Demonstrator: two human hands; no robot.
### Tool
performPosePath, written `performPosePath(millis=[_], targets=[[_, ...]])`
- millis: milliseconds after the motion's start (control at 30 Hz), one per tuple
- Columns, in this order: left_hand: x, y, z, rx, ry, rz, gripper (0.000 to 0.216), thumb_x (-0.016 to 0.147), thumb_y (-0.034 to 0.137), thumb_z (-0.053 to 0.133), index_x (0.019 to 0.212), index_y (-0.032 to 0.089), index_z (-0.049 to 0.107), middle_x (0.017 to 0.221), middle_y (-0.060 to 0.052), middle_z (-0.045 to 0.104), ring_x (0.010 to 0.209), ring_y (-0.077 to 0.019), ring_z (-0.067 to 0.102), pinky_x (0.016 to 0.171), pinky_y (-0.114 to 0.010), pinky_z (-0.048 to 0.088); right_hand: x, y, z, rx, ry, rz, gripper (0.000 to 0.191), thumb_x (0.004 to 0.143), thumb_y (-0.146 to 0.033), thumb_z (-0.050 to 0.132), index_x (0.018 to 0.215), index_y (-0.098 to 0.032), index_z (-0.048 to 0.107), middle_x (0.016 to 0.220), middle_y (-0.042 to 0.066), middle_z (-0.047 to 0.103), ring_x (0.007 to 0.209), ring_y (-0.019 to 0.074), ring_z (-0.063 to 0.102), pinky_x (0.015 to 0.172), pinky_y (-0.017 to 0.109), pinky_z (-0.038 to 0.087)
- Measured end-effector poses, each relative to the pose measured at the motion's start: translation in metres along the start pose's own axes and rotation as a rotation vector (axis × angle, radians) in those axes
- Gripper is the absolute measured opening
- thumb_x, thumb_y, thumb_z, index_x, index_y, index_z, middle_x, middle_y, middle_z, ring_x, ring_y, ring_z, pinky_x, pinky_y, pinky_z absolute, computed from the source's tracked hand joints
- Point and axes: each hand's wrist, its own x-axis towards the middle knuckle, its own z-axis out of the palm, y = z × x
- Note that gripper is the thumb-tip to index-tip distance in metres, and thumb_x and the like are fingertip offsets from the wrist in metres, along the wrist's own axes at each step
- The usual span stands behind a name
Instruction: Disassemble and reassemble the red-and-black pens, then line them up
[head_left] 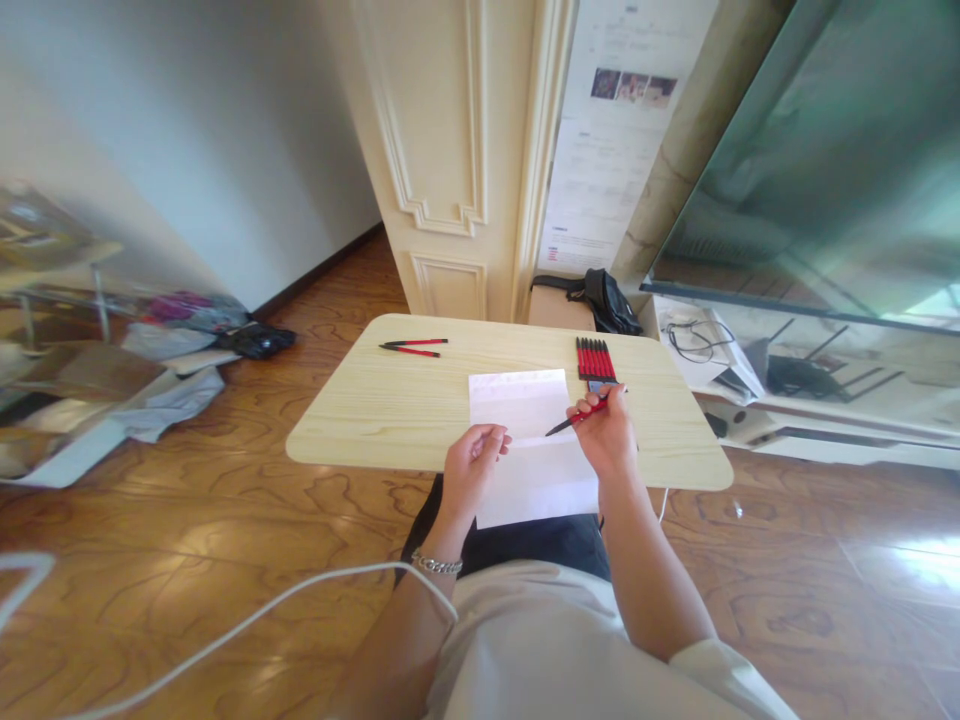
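A red pen with a black tip (573, 416) is held in my right hand (609, 436), its point angled down to the left over a white sheet of paper (525, 490). My left hand (471, 466) is over the paper's left edge, fingers curled and thumb pressed towards them; whatever they hold, if anything, is hidden. The sheet hangs past the near edge of the light wooden table (360, 420). Beyond my right hand, several red-and-black pens (595, 358) lie side by side. Two more red-and-black pens (414, 348) rest at the far left.
A white cable (300, 592) crosses my left forearm, near a chain bracelet (437, 564). Past the table are a cream panelled door (450, 150) and a black bag (609, 300). A large screen (825, 170) stands to the right. Cluttered boxes (90, 430) sit on the left.
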Motion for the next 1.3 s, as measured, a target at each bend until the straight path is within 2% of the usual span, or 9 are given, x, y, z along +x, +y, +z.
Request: performPosePath(millis=[133, 333, 500, 733, 933, 1033, 1100, 1233, 1300], targets=[[0.02, 0.005, -0.01, 0.1, 0.043, 0.058, 0.027, 0.081, 0.043, 0.061, 0.089, 0.018, 0.067, 0.083, -0.007, 0.072, 0.072, -0.0168, 0.065, 0.067, -0.026, 0.048, 0.009, 0.003, -0.006, 0.027, -0.027, 0.07, 0.043, 0.082, -0.063, 0.05, 0.067, -0.022, 0.05, 0.047, -0.009, 0.026, 0.037, 0.007, 0.026, 0.037, 0.02, 0.029], [0.038, 0.003, -0.016, 0.173, 0.045, 0.096, 0.027, 0.082, 0.043, 0.059, 0.091, 0.018, 0.067, 0.085, -0.007, 0.072, 0.076, -0.0177, 0.066, 0.071, -0.027, 0.049, 0.016, 0.007, -0.013, 0.17, -0.053, 0.13, 0.038, 0.08, -0.053, 0.053, 0.058, -0.021, 0.047, 0.045, -0.009, 0.023, 0.036, 0.0069, 0.02, 0.033, 0.02, 0.019], [0.043, -0.002, -0.016, 0.194, 0.019, 0.097, 0.028, 0.081, 0.044, 0.06, 0.09, 0.019, 0.068, 0.087, -0.008, 0.072, 0.08, -0.0197, 0.066, 0.073, -0.029, 0.049, 0.016, 0.002, -0.008, 0.1, -0.032, 0.115, 0.041, 0.078, -0.058, 0.051, 0.061, -0.021, 0.05, 0.046, -0.008, 0.027, 0.037, 0.0068, 0.022, 0.033, 0.02, 0.021], [0.058, -0.007, -0.008, 0.342, -0.048, 0.175, 0.021, 0.079, 0.041, 0.062, 0.088, 0.023, 0.071, 0.089, -0.005, 0.072, 0.08, -0.0212, 0.065, 0.076, -0.031, 0.049, 0.018, 0.001, -0.007, 0.076, -0.05, 0.104, 0.037, 0.082, -0.053, 0.05, 0.062, -0.022, 0.051, 0.045, -0.007, 0.029, 0.036, 0.007, 0.024, 0.031, 0.019, 0.023], [0.073, -0.026, 0.008, 0.696, -0.171, 0.364, 0.022, 0.08, 0.027, 0.061, 0.1, 0.022, 0.069, 0.102, -0.008, 0.069, 0.097, -0.0264, 0.061, 0.094, -0.042, 0.042, 0.03, 0.001, -0.001, 0.065, -0.018, 0.105, 0.04, 0.078, -0.06, 0.056, 0.069, -0.021, 0.053, 0.057, -0.003, 0.048, 0.041, 0.0064, 0.036, 0.031, 0.019, 0.024], [0.074, -0.04, 0.013, 0.801, -0.225, 0.417, 0.024, 0.081, 0.02, 0.059, 0.103, 0.021, 0.068, 0.111, -0.009, 0.067, 0.105, -0.027, 0.057, 0.098, -0.044, 0.038, 0.04, 0.004, -0.001, 0.004, 0.035, 0.125, 0.041, 0.08, -0.058, 0.054, 0.067, -0.02, 0.053, 0.062, 0.001, 0.056, 0.047, 0.0087, 0.047, 0.036, 0.02, 0.034], [0.072, -0.046, 0.015, 0.839, -0.238, 0.436, 0.023, 0.081, 0.019, 0.058, 0.102, 0.02, 0.068, 0.114, -0.009, 0.065, 0.107, -0.027, 0.056, 0.098, -0.044, 0.037, 0.046, 0.009, -0.004, -0.072, 0.101, 0.123, 0.048, 0.082, -0.065, 0.045, 0.066, -0.02, 0.054, 0.057, 0.001, 0.056, 0.046, 0.0103, 0.049, 0.038, 0.022, 0.037], [0.068, -0.049, 0.016, 0.88, -0.219, 0.438, 0.024, 0.083, 0.019, 0.056, 0.104, 0.021, 0.068, 0.117, -0.009, 0.063, 0.107, -0.0273, 0.054, 0.096, -0.044, 0.039, 0.057, 0.02, -0.01, -0.215, 0.205, 0.1, 0.056, 0.08, -0.07, 0.038, 0.07, -0.019, 0.06, 0.039, -0.005, 0.043, 0.032, 0.0087, 0.037, 0.033, 0.022, 0.027], [0.067, -0.049, 0.016, 0.879, -0.212, 0.426, 0.026, 0.083, 0.02, 0.056, 0.106, 0.021, 0.068, 0.117, -0.009, 0.063, 0.106, -0.0274, 0.054, 0.096, -0.044, 0.039, 0.061, 0.025, -0.01, -0.232, 0.165, 0.146, 0.055, 0.082, -0.067, 0.038, 0.079, -0.018, 0.063, 0.044, -0.002, 0.051, 0.036, 0.0109, 0.046, 0.037, 0.023, 0.034]])
